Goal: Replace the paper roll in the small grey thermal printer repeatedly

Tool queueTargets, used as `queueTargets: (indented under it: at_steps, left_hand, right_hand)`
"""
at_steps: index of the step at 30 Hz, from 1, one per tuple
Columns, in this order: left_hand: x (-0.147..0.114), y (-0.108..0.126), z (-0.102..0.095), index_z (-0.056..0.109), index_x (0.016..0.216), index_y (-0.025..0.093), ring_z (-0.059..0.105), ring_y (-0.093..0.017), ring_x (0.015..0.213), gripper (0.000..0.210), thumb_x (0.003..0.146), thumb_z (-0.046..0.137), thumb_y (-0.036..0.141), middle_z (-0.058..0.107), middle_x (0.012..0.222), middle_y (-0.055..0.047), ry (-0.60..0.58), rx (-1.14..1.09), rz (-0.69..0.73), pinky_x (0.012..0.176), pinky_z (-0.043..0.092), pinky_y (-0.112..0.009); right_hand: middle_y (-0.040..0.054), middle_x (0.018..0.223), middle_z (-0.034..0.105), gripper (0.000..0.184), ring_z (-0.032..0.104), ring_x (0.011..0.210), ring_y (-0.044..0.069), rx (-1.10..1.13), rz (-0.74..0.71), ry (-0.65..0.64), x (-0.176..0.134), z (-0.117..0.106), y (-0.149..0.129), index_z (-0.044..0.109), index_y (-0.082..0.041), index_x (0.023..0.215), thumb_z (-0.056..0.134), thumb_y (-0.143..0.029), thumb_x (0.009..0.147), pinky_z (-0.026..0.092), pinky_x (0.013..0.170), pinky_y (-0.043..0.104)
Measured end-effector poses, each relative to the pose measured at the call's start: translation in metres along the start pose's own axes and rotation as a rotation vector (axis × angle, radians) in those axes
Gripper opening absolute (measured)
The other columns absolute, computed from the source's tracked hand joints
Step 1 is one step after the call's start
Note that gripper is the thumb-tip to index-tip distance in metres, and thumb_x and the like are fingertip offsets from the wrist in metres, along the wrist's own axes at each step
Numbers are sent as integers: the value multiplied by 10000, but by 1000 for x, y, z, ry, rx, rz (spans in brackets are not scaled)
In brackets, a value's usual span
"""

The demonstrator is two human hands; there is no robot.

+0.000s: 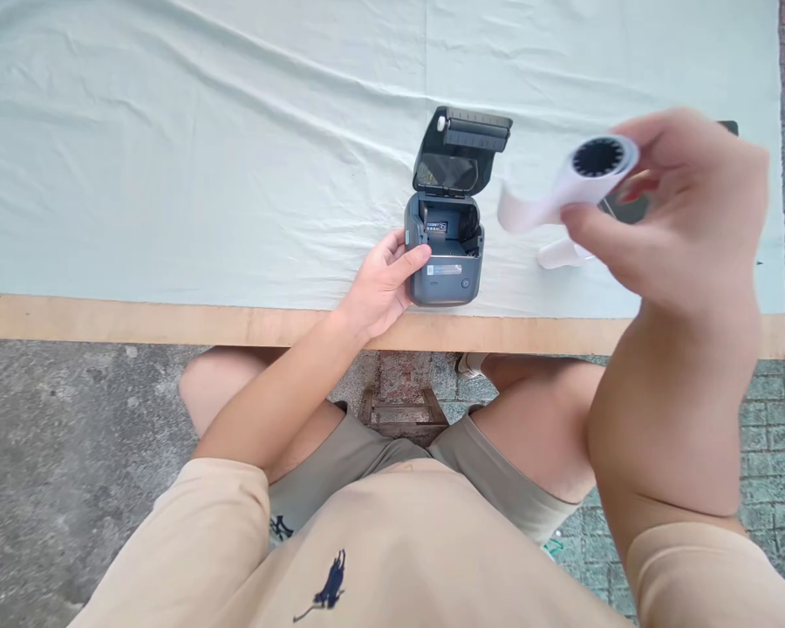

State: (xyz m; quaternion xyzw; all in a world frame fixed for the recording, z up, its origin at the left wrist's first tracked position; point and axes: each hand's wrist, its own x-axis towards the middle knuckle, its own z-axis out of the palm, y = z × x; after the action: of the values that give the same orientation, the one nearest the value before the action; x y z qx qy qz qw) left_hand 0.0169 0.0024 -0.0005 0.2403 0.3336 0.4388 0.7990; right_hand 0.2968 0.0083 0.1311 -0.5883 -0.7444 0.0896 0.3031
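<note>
A dark grey label printer (445, 279) stands on the cloth near the table's front edge. Its lid (461, 153) is raised, and the paper bay inside shows no roll. My left hand (389, 279) grips the printer's left side, thumb over the front rim. Held up to the right of the printer is a white paper roll (566, 187) with a black toothed core; its loose end hangs out to the left. My right hand (680, 201) pinches this roll between thumb and fingers. Below it on the cloth lies another white roll-like item (559, 254), partly hidden by that hand.
A pale green cloth (202, 157) covers the table, with a bare wooden strip (170, 323) along the front edge. Behind my right hand, a dark flat object (729, 127) is mostly hidden. A wooden stool (402, 414) shows between my legs.
</note>
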Motion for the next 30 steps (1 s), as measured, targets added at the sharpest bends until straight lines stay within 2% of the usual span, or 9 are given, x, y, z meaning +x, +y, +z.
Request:
queueTargets:
  at_steps: [2, 6, 10, 13, 17, 20, 23, 25, 30]
  left_hand:
    - [1, 0, 0, 790, 1299, 245, 908, -410, 1513, 901, 687, 1292, 675, 955, 1494, -94, -5, -9, -3, 1222, 826, -561]
    - [2, 0, 0, 784, 1299, 255, 906, -411, 1535, 888, 694, 1293, 658, 951, 1541, -95, -7, 10, 7, 1235, 825, -566]
    - [1, 1, -1, 770, 1298, 247, 896, -420, 1561, 899, 688, 1298, 643, 939, 1584, -119, 12, 19, 4, 1238, 826, -570]
    - [1, 1, -1, 776, 1317, 248, 910, -403, 1534, 910, 682, 1304, 631, 952, 1554, -110, 17, 18, 6, 1245, 822, -552]
    - [2, 0, -1, 780, 1323, 255, 925, -390, 1502, 877, 721, 1286, 643, 962, 1525, -92, 1, 21, 8, 1238, 823, -541]
    - [1, -1, -2, 780, 1337, 254, 909, -413, 1531, 895, 724, 1276, 677, 949, 1546, -99, -16, 19, 4, 1220, 832, -566]
    - [0, -1, -3, 788, 1336, 253, 879, -434, 1588, 902, 713, 1280, 680, 934, 1552, -95, -3, 30, 10, 1219, 836, -579]
    - [0, 0, -3, 794, 1339, 252, 866, -443, 1613, 895, 719, 1277, 679, 930, 1554, -92, 0, 41, 8, 1229, 835, -589]
    - [3, 0, -4, 796, 1301, 261, 848, -439, 1661, 809, 770, 1258, 660, 930, 1623, -96, -33, 52, 22, 1287, 818, -577]
  right_hand:
    - [73, 1278, 940, 307, 899, 1192, 437, -113, 35, 69, -8, -7, 14, 798, -400, 1189, 824, -290, 905, 718, 1006, 617]
    - [118, 1541, 898, 429, 804, 1560, 491, -303, 145, -50, -15, 7, 30, 741, -414, 1472, 723, -299, 1059, 595, 1329, 767]
    - [202, 1432, 913, 317, 726, 1663, 566, -454, 237, -275, -7, 30, 28, 776, -311, 1392, 723, -300, 1079, 389, 1394, 934]
    - [215, 1412, 919, 350, 712, 1708, 544, -467, 253, -368, -6, 26, 26, 779, -280, 1423, 739, -289, 1076, 335, 1435, 941]
    - [200, 1775, 816, 568, 777, 1652, 520, -369, 328, -292, -18, -5, 34, 750, -353, 1638, 832, -440, 1083, 593, 1357, 776]
    - [163, 1723, 857, 521, 845, 1572, 472, -253, 527, -166, -28, -25, 44, 808, -375, 1571, 837, -343, 1052, 712, 1202, 665]
    - [173, 1661, 884, 474, 863, 1552, 452, -187, 688, -73, -35, -31, 55, 844, -369, 1470, 754, -214, 1031, 738, 981, 605]
    - [171, 1658, 881, 481, 871, 1517, 453, -176, 696, -88, -40, -30, 63, 840, -384, 1443, 740, -178, 1020, 722, 925, 591]
    - [121, 1446, 899, 515, 867, 1191, 349, -55, 624, -289, -46, -20, 82, 808, -376, 1330, 871, -114, 890, 700, 1008, 546]
